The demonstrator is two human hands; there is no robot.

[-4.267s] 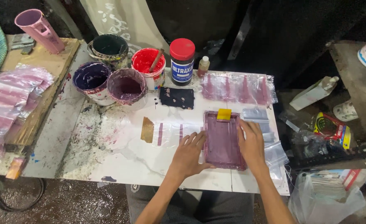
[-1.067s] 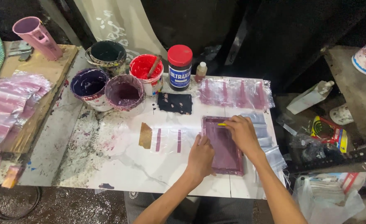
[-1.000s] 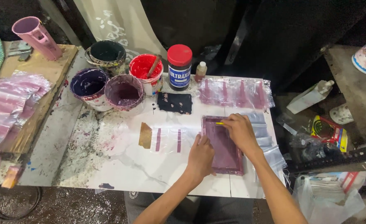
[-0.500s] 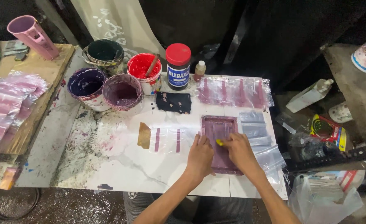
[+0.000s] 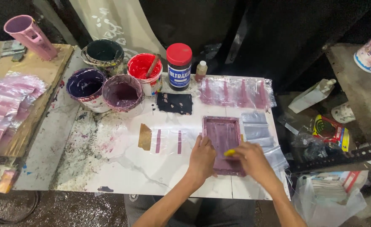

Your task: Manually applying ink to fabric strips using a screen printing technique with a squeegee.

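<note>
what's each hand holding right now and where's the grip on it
The right hand grips a yellow squeegee from above, mostly hiding it. The left hand holds nothing; it presses flat on the left edge of the purple screen frame.

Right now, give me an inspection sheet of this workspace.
Surface: white table, ink-stained at its left part.
Job's things: purple screen frame; yellow squeegee; clear bags right of the frame.
Clutter: three ink tubs, purple, mauve, red; dark tub; red-lidded jar; small bottle; black rag; printed bags.
Grippers: left hand presses the frame's left edge; right hand holds the squeegee on the screen.
Cables: one on the floor, lower left.
Surroundings: wooden board with pink cup; cluttered shelf.
</note>
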